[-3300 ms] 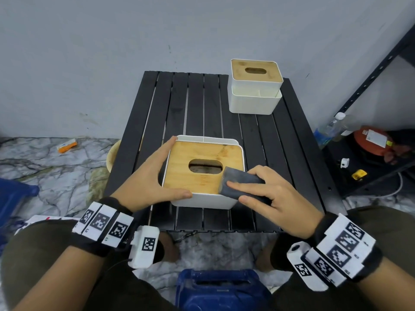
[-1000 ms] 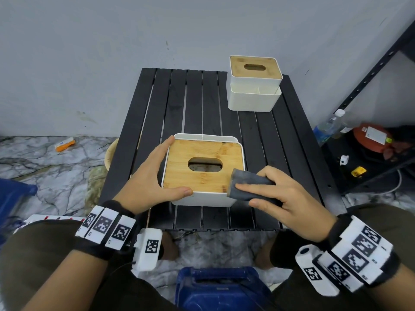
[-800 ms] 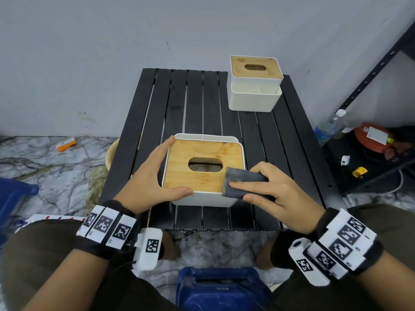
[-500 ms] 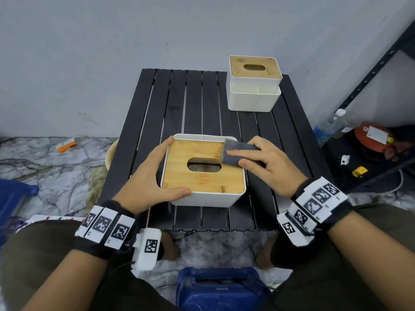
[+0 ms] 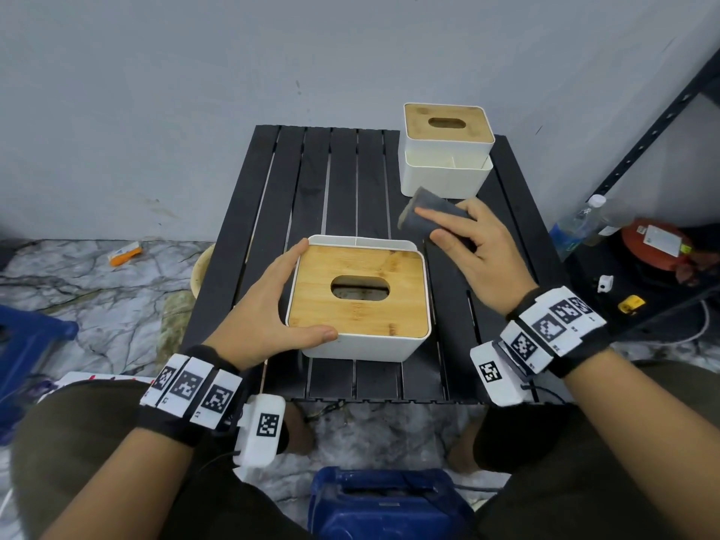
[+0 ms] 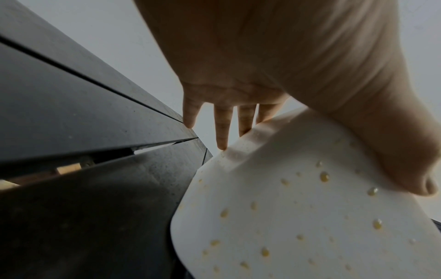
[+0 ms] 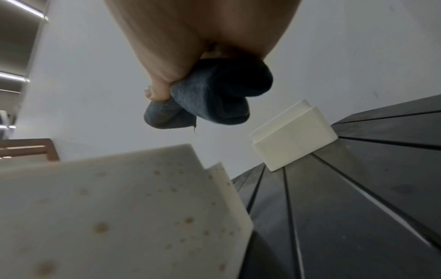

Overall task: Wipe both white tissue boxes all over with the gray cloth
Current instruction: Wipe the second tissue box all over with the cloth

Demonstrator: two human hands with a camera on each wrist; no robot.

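On the black slatted table (image 5: 343, 177), the nearer tissue box (image 5: 360, 302) sits close to the front edge, a white body with a bamboo lid and an oval slot in the middle. The left hand (image 5: 269, 309) holds it by its left side: the thumb lies along the front edge of the lid and the fingers (image 6: 223, 130) reach down the left wall, curled round the corner, as the left wrist view shows. That view also shows yellowish droplets and spots on the white wall (image 6: 298, 217) of this box; the right wrist view shows brownish spots on another of its walls (image 7: 119, 217). The right hand (image 5: 475, 247) is lifted clear of the nearer box, over the table between the two boxes and toward the right edge. It grips the gray cloth (image 5: 428, 214), folded into a thick wad, with the thumb pressed under it and the fingers across the top; the cloth (image 7: 210, 98) touches neither box. The second tissue box (image 5: 448, 150) stands at the far right corner of the table, well apart from the first, its lidded upper part sitting in a wider white lower part. Beside the table on the right a plastic bottle (image 5: 576, 228) stands on the floor.
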